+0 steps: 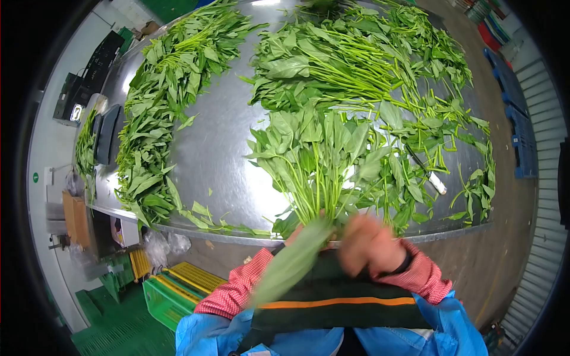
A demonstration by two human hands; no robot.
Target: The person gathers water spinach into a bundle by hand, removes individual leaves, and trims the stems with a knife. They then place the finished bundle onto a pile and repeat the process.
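Note:
My left hand is closed around the lower stems of a bunch of leafy greens, which look like water spinach. The bunch fans out away from me over the near edge of the metal table. A blurred long leaf crosses in front of my left hand and hides much of it. Just right of the stems is my right hand, smeared by motion, so its fingers do not show clearly. Close by on the right lie loose greens and a knife with a white handle.
A big pile of greens lies beyond the bunch, stems pointing right. Along the table's left runs a row of greens, beside a dark scale-like device. Green and yellow crates stand on the floor at left; blue pallets at right.

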